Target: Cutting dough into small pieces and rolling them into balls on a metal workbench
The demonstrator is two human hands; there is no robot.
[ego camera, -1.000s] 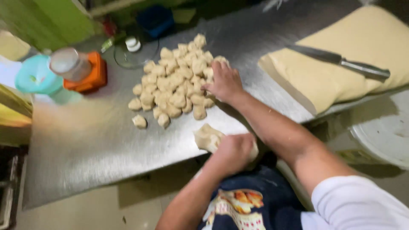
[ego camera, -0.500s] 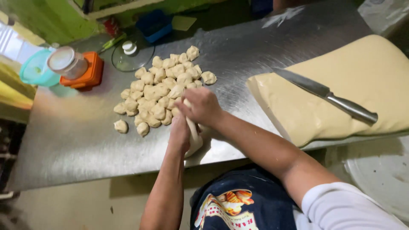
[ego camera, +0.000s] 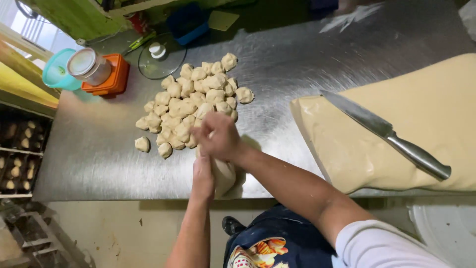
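Near tabletop (ego camera: 89, 164) edge: left hand (ego camera: 203, 173) and right hand (ego camera: 218, 136), grip pressed around dough lump (ego camera: 224, 174). Could slip over the edge if squeezed unevenly. Beyond, dough pieces (ego camera: 191, 106); knife (ego camera: 386, 134) on dough slab (ego camera: 426, 109).

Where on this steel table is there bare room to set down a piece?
Bare steel runs between the dough pile and the big dough slab, and along the left, below the orange box down to the table edge. It is crowded at the pile and where both hands work a lump.
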